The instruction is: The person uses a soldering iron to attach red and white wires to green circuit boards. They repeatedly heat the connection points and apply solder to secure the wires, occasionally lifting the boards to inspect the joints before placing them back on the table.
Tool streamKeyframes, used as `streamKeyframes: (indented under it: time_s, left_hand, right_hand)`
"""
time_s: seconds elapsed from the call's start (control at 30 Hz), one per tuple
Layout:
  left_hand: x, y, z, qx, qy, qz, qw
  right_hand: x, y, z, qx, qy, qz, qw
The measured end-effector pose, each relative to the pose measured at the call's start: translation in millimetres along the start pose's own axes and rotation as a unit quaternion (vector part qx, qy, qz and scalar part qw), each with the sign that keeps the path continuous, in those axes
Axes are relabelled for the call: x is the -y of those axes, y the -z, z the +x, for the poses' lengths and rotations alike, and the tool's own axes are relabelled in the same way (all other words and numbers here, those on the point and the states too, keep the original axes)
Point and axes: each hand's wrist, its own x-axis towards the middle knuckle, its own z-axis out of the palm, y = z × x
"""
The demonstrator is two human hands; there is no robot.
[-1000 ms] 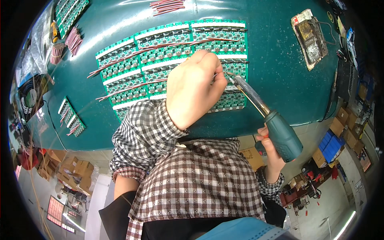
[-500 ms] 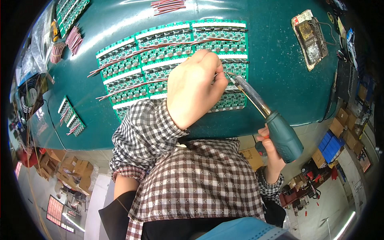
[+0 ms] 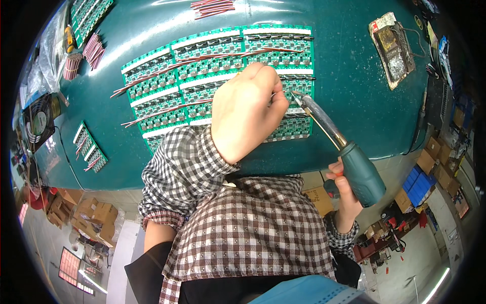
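My left hand [image 3: 248, 111] is closed in a pinch above a panel of green circuit boards [image 3: 157, 81]. Only a sliver of a thin wire shows at its fingertips; the rest is hidden by the hand. My right hand [image 3: 347, 195] grips the soldering gun [image 3: 362, 175], which has a dark green handle and a slim metal tube along its shaft. The gun's tip points at the boards, a little to the right of my left fingertips. Red-and-white wires [image 3: 212, 58] lie across the panel, and a lower bunch runs under my left hand.
On the right lies a worn soldering iron stand [image 3: 392, 48] with grey residue. Bundles of wires [image 3: 212, 7] sit at the far edge and more wires [image 3: 94, 50] at the left. A small board strip [image 3: 91, 147] rests at the near left, beside a fan [image 3: 39, 121].
The soldering gun has shifted slightly right, and its tip has moved away from my left fingertips. My left hand has stayed in place.
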Motion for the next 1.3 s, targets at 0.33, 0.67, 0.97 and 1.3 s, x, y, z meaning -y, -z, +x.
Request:
streamKeyframes:
  time_s: [0.33,0.67,0.97,1.3]
  left_hand:
    - [-1,1,0,0.022,0.012,0.006,1.0]
    - [-3,8,1,0.031,0.02,0.023,0.999]
    - [5,3,2,0.035,0.008,0.022,0.999]
    - [-44,-3,-16,0.073,0.228,-0.592,0.77]
  right_hand:
    - [7,-6,6,-0.022,0.039,0.032,0.998]
    - [30,54,25,-0.209,0.236,0.058,0.947]
    - [11,29,72,-0.258,0.198,0.098,0.94]
    - [-15,-17,19,-0.019,0.08,0.335,0.939]
